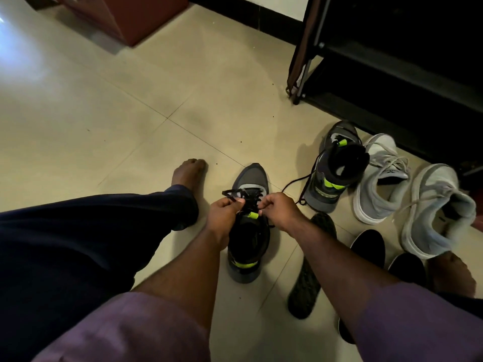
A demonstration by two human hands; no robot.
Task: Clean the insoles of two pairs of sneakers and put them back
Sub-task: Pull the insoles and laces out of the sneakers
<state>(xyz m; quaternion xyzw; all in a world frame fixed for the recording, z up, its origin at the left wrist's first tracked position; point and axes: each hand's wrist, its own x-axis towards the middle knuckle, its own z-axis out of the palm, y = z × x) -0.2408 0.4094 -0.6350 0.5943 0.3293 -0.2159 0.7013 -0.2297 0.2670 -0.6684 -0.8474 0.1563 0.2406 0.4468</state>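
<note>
We see a floor point(109, 105) of smooth, glossy tile that mirrors the light. The grey sneaker point(249, 226) looks like matt woven cloth with glossy neon-yellow accents — its black laces point(236, 194) are plain cord. The loose insole point(311, 267) shows a rough, dimpled surface. The white sneakers point(433, 210) are soft knitted cloth over smooth rubbery soles.

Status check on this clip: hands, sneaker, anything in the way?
Left hand and right hand pinching laces on grey sneaker. Insole lies beside it. Nothing blocking.
</note>
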